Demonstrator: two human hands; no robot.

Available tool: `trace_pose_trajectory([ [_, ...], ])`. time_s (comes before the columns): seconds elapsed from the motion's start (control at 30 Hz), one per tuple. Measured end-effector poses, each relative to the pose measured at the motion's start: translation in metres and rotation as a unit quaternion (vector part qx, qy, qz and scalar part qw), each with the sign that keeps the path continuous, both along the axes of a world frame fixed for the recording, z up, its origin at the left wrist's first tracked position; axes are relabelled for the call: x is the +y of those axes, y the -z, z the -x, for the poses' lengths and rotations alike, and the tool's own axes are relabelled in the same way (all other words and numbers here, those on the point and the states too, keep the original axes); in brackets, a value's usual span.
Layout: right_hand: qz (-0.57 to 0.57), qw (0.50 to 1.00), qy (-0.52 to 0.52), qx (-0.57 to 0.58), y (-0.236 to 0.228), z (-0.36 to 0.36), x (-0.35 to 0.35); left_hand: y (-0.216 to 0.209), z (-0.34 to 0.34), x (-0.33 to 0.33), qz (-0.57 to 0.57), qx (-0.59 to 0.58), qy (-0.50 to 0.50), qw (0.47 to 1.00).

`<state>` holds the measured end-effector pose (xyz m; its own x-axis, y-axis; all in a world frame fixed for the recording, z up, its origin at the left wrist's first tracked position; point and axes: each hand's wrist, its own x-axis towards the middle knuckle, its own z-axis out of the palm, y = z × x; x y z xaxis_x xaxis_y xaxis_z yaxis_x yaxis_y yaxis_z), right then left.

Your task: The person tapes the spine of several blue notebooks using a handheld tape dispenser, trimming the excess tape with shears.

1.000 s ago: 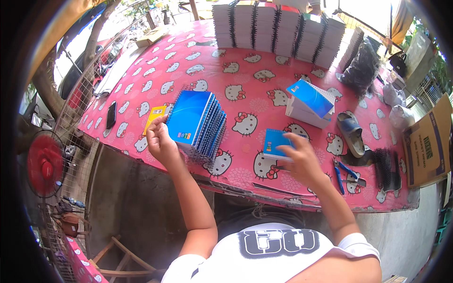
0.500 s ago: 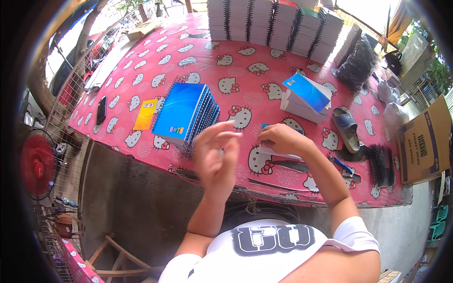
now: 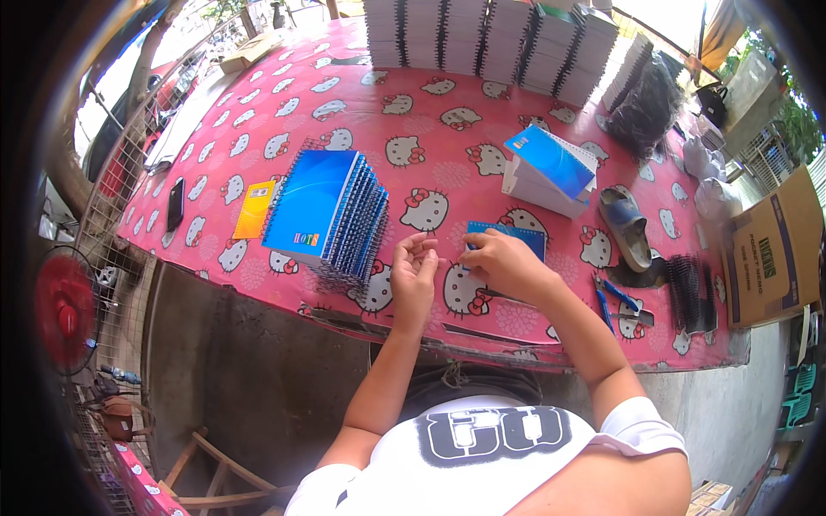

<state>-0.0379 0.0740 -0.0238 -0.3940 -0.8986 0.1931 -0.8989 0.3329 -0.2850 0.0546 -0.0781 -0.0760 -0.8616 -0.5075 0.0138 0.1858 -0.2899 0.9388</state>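
Note:
My right hand [image 3: 509,268] reaches over a small blue notebook [image 3: 527,234] that lies flat on the table in front of me. Its thumb and fingers are pinched at the notebook's left edge, and the palm covers the near part of the cover. Just left of it, my left hand [image 3: 415,277] hovers palm up with loosely curled fingers, the thumb apart from them and nothing visible in it. Beyond the left hand stands a stack of blue spiral notebooks [image 3: 311,202], coils showing along its sides. A yellow notebook [image 3: 255,209] lies beside the stack.
Blue-handled pliers [image 3: 621,297], a bundle of black coils [image 3: 691,294] and a slipper [image 3: 625,228] are at right. Behind the right hand sits a pile of coverless pads [image 3: 544,189]. Tall notebook stacks [image 3: 465,36] line the far edge. A cardboard box [image 3: 773,249] and phone [image 3: 175,205] flank the table.
My left hand has come down and nearer the right one. White pages showed under my right hand before; now the notebook's blue cover shows. The whole view has shifted slightly.

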Motion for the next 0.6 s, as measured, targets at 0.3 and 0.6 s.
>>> trace_pose_trajectory([
  [0.3, 0.182, 0.94, 0.126, -0.258, -0.034, 0.026, 0.029, -0.011, 0.0, 0.002, -0.081, 0.017, 0.023, 0.996],
  [0.6, 0.274, 0.949, 0.144, 0.053, -0.032, -0.034, 0.052, -0.041, 0.004, 0.015, 0.064, -0.041, 0.164, 0.983],
])
